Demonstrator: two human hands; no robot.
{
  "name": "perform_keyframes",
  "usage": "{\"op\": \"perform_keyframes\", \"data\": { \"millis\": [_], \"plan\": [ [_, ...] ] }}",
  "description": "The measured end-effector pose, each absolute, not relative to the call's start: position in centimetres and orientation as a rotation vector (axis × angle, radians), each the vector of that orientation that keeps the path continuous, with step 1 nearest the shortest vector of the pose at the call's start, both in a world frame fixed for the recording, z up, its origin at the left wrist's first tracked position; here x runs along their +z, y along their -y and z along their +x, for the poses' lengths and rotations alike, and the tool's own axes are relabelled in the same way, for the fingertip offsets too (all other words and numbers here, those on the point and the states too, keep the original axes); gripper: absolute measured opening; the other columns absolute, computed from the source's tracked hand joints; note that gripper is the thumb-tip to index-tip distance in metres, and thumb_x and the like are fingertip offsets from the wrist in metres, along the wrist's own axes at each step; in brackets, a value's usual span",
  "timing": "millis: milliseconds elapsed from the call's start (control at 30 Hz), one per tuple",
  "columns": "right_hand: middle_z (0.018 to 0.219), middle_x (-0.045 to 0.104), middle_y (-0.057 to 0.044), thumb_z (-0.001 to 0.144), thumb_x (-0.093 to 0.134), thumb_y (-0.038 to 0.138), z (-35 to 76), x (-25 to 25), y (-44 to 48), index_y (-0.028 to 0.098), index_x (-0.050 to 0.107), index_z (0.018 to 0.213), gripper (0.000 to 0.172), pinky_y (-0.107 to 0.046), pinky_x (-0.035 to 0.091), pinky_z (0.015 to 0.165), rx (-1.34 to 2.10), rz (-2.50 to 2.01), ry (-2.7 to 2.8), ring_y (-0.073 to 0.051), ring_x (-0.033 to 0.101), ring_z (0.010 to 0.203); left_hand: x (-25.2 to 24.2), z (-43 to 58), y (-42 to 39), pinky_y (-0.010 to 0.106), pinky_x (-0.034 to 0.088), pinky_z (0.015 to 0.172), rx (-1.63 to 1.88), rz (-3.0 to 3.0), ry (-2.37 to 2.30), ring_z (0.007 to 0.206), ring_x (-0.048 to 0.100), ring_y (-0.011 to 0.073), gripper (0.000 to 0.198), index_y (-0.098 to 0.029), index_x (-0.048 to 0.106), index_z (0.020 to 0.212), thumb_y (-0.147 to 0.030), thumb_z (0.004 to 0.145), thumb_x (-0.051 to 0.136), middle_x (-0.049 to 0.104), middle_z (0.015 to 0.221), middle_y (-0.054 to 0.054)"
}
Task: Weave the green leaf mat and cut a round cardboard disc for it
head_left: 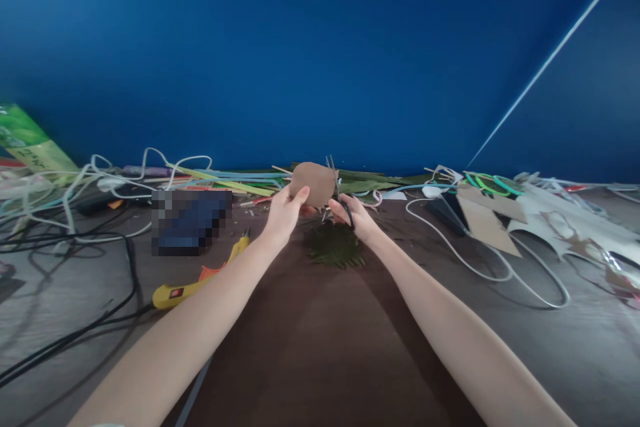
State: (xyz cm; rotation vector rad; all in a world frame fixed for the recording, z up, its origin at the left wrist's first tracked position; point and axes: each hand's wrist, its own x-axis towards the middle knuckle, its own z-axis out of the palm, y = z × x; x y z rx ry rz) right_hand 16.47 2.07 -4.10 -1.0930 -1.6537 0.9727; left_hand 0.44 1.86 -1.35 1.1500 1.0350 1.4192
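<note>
My left hand (286,211) pinches a rounded piece of brown cardboard (313,183) and holds it up over the middle of the table. My right hand (354,215) is closed round the dark handles of a pair of scissors (336,188), whose blades point up against the cardboard's right edge. Below both hands lies a small heap of green shreds (335,246) on a brown mat (310,333).
A yellow glue gun (199,282) lies left of my left arm, with black cables (75,327) further left. White cords (480,260), cardboard pieces (487,220) and white cut-outs (575,227) sit at the right. Coloured straws and green leaves (235,181) line the back, below a blue wall.
</note>
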Motion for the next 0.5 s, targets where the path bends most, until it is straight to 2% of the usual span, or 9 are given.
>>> {"op": "perform_keyframes", "data": {
  "millis": [133, 300, 500],
  "plan": [
    [0.047, 0.038, 0.006, 0.068, 0.056, 0.066, 16.23, -4.17, -1.88, 0.022, 0.033, 0.059, 0.05, -0.024, 0.029, 0.047, 0.904, -1.154, 1.595, -0.01, 0.037, 0.047, -1.18, 0.56, -1.48, 0.02, 0.041, 0.04, 1.357, 1.081, -1.038, 0.041, 0.056, 0.0114, 0.01, -0.015, 0.059, 0.08, -0.024, 0.078, 0.062, 0.062, 0.055, 0.0],
    [0.043, 0.039, 0.005, 0.069, 0.055, 0.064, 16.06, -4.34, -1.75, 0.022, 0.035, 0.055, 0.049, -0.025, 0.028, 0.047, 0.827, -1.233, 1.573, -0.01, 0.038, 0.046, -1.21, 0.62, -1.37, 0.023, 0.049, 0.048, 1.302, 0.975, -0.957, 0.054, 0.065, 0.0154, 0.012, -0.015, 0.059, 0.088, -0.023, 0.08, 0.06, 0.069, 0.071, 0.004],
    [0.042, 0.038, 0.005, 0.069, 0.055, 0.063, 16.18, -4.64, -2.1, 0.022, 0.034, 0.053, 0.049, -0.026, 0.026, 0.046, 0.765, -1.303, 1.588, -0.01, 0.037, 0.044, -1.15, 0.57, -1.45, 0.024, 0.053, 0.055, 1.306, 0.891, -0.913, 0.06, 0.068, 0.0161, 0.003, -0.015, 0.057, 0.083, -0.018, 0.082, 0.057, 0.07, 0.079, 0.005]
  ]
}}
